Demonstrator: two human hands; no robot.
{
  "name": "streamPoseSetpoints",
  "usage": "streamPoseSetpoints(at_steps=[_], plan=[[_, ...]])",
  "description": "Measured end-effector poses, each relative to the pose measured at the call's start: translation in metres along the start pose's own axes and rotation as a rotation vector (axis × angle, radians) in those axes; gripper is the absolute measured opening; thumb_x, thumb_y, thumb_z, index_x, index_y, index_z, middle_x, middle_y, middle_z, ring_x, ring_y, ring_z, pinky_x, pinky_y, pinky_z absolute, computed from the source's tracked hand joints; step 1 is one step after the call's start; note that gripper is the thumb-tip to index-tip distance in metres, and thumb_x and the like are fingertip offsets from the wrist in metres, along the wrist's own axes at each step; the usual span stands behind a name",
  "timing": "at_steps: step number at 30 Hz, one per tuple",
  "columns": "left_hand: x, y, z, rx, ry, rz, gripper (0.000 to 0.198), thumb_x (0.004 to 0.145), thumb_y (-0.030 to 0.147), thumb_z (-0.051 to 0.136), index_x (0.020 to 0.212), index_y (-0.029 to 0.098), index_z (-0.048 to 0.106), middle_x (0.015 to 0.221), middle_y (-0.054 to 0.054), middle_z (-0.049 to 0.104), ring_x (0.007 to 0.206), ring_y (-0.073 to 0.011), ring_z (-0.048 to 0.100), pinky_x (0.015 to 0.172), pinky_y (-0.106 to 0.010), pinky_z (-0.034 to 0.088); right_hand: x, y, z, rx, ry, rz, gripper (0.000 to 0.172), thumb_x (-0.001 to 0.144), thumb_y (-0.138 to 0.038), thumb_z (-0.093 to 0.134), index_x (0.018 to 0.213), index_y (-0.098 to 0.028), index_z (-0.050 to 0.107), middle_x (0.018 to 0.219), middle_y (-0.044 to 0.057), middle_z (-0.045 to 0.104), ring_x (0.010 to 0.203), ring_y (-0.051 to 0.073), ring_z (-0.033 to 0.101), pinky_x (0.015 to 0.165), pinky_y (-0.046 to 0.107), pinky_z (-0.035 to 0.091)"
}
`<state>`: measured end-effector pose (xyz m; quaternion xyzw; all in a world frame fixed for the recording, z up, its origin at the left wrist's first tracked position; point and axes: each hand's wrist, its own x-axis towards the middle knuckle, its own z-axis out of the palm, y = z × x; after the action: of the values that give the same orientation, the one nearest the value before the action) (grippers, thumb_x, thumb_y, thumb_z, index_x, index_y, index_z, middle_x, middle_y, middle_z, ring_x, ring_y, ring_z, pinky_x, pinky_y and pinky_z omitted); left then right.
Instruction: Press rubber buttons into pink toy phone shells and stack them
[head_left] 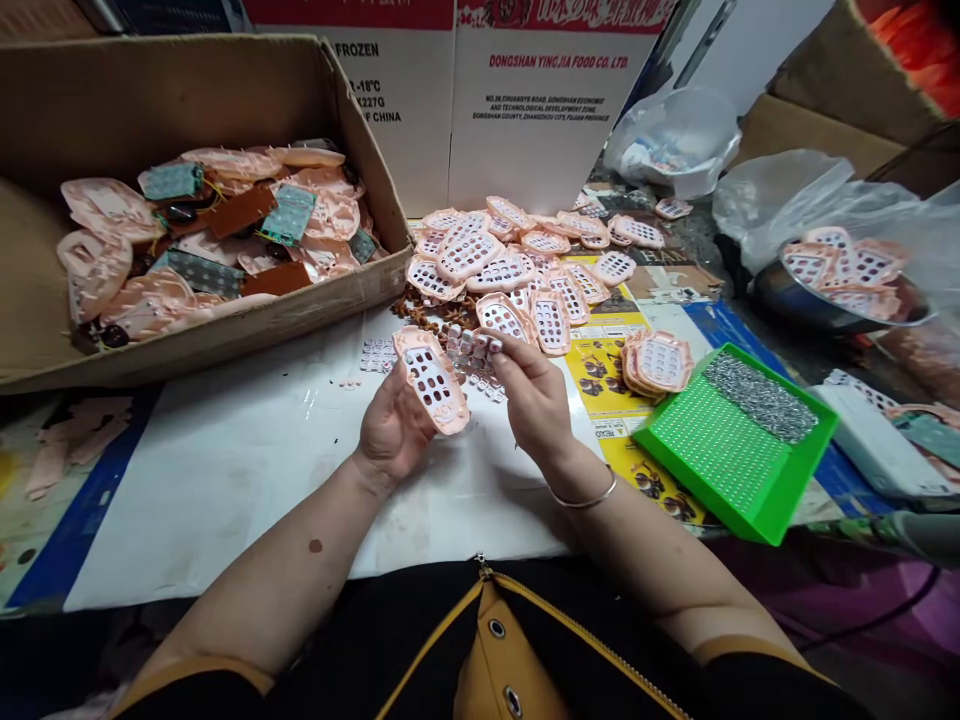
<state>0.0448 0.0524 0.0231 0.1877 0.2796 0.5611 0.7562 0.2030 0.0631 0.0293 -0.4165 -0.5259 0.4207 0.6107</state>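
My left hand [394, 432] grips a pink plastic toy-phone cover [431, 385], tilted upright, with rows of holes showing through it. Beside it, my right hand [534, 395] pinches a small keypad piece [471, 345] with pale square buttons between thumb and fingers. That piece is close to the cover's upper right edge; I cannot tell whether they touch. Under and behind my hands lie more loose button pieces [377, 355]. Just beyond them is a heap of similar pink covers [469, 255], many with buttons fitted.
An open cardboard box [300, 300] at left holds pink shells and circuit boards. At right are a stack of covers [660, 360], a green tray [780, 500] with many small screws [761, 395], and a metal bowl [806, 305] of covers. White cardboard [225, 480] covers the table before me.
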Motion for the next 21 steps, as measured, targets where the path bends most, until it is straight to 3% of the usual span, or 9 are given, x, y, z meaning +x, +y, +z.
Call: streamPoseSetpoints(at_steps=[4,7,10,13,15,19,21], plan=[[-0.001,-0.004,-0.005,0.024,-0.003,-0.01,0.039,0.079,0.042,0.075,0.11,0.02,0.069,0.097,-0.004,0.077,0.088,-0.022,0.073,0.08,-0.033,0.061,-0.012,0.0,-0.001,-0.454,-0.227,-0.498,0.035,0.099,-0.025,0.046,0.129,-0.021,0.064,0.124,0.011,0.072,0.115,0.019,0.069,0.101,0.038,0.055],[-0.001,-0.004,-0.006,0.052,0.032,0.015,0.032,0.078,0.04,0.075,0.103,0.02,0.071,0.093,-0.004,0.076,0.085,-0.0213,0.073,0.075,-0.03,0.06,-0.014,0.003,-0.002,-0.642,-0.358,-0.724,0.038,0.1,-0.023,0.041,0.132,-0.016,0.061,0.13,0.015,0.069,0.123,0.022,0.065,0.105,0.044,0.052],[0.0,-0.003,-0.005,0.062,0.041,0.011,0.032,0.078,0.04,0.075,0.103,0.02,0.071,0.097,-0.005,0.075,0.087,-0.0219,0.072,0.074,-0.031,0.06,-0.014,0.003,-0.005,-0.748,-0.402,-0.795,0.037,0.101,-0.022,0.042,0.132,-0.014,0.059,0.132,0.017,0.068,0.126,0.022,0.063,0.107,0.045,0.051],[0.0,-0.002,-0.004,0.068,0.016,0.006,0.039,0.076,0.042,0.077,0.107,0.02,0.07,0.099,-0.005,0.075,0.095,-0.0231,0.072,0.082,-0.033,0.06,-0.013,-0.001,-0.007,-0.786,-0.44,-0.855,0.035,0.1,-0.022,0.045,0.128,-0.01,0.062,0.13,0.019,0.068,0.127,0.023,0.062,0.107,0.041,0.05],[0.0,-0.001,-0.003,0.07,0.004,0.024,0.042,0.075,0.045,0.078,0.107,0.02,0.069,0.1,-0.005,0.075,0.102,-0.0247,0.071,0.09,-0.035,0.058,-0.013,-0.003,-0.008,-0.817,-0.483,-0.893,0.037,0.101,-0.028,0.045,0.126,-0.007,0.063,0.131,0.021,0.067,0.13,0.025,0.059,0.109,0.041,0.049],[0.0,0.003,0.001,0.045,0.026,0.052,0.041,0.075,0.049,0.076,0.102,0.019,0.071,0.106,-0.006,0.075,0.103,-0.0246,0.071,0.092,-0.035,0.058,-0.015,0.0,-0.009,-0.885,-0.517,-0.922,0.06,0.101,-0.054,0.042,0.135,-0.007,0.057,0.141,0.022,0.059,0.14,0.029,0.05,0.115,0.048,0.043],[0.0,0.005,0.004,0.038,0.03,0.079,0.041,0.077,0.052,0.074,0.102,0.02,0.072,0.108,-0.007,0.075,0.105,-0.0253,0.07,0.091,-0.035,0.059,-0.017,0.005,-0.009,-0.921,-0.486,-0.933,0.056,0.1,-0.05,0.047,0.137,-0.009,0.056,0.144,0.021,0.058,0.141,0.028,0.049,0.118,0.049,0.04]])
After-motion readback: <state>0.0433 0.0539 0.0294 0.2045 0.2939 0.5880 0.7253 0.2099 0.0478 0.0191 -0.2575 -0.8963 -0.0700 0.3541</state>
